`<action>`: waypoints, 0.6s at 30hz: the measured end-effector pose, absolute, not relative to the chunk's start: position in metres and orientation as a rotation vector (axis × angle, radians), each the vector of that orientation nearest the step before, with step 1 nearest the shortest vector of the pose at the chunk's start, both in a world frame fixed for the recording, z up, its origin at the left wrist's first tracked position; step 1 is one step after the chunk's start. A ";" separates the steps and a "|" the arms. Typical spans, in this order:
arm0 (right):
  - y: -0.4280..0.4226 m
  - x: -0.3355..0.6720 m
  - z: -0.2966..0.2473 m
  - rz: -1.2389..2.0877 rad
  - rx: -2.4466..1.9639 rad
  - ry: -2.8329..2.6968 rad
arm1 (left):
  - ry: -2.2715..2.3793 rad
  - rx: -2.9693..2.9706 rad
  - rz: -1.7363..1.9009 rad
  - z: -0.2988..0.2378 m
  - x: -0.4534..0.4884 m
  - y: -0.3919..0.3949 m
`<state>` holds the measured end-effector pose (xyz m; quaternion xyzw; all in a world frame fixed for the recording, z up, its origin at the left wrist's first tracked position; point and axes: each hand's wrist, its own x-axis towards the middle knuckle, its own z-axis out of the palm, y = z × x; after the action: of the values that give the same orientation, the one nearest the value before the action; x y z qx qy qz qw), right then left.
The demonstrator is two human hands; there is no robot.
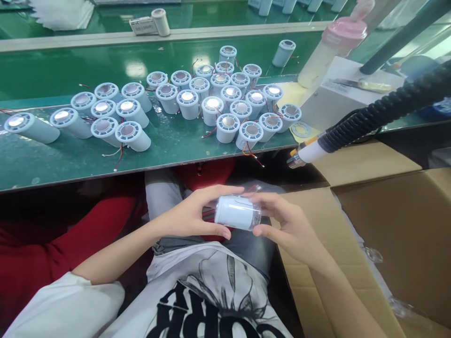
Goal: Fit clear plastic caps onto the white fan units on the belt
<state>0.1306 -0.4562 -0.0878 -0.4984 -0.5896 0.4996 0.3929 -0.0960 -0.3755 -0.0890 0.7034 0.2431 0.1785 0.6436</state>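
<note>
Pale blue cylinder (237,212) on its side, clear-wrapped, pinched between left hand (190,215) and right hand (287,227)

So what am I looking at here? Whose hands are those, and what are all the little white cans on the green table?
The camera sits on a person's head and looks down, so you see that person's own two hands above their lap. The left hand and the right hand hold one white cylinder sideways between their fingers. On the green table ahead is a pile of many more, some standing, some lying, each with a shiny round top, some with thin red wires. At the right a black hose ends in a white nozzle, above open cardboard boxes. A pink-lidded bottle leans behind.
</note>
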 end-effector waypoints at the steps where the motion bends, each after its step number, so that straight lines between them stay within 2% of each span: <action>1: -0.456 0.130 -0.087 1.293 -1.250 -1.469 | 0.546 1.620 0.417 -0.089 -0.096 -0.375; 18: -0.446 0.121 -0.083 1.619 -1.329 -1.085 | 0.467 1.803 0.487 -0.090 -0.098 -0.372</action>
<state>0.1210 -0.4460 -0.0832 -0.5206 -0.4252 0.6346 0.3815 -0.0978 -0.3722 -0.0896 0.7685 0.1989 0.2078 0.5715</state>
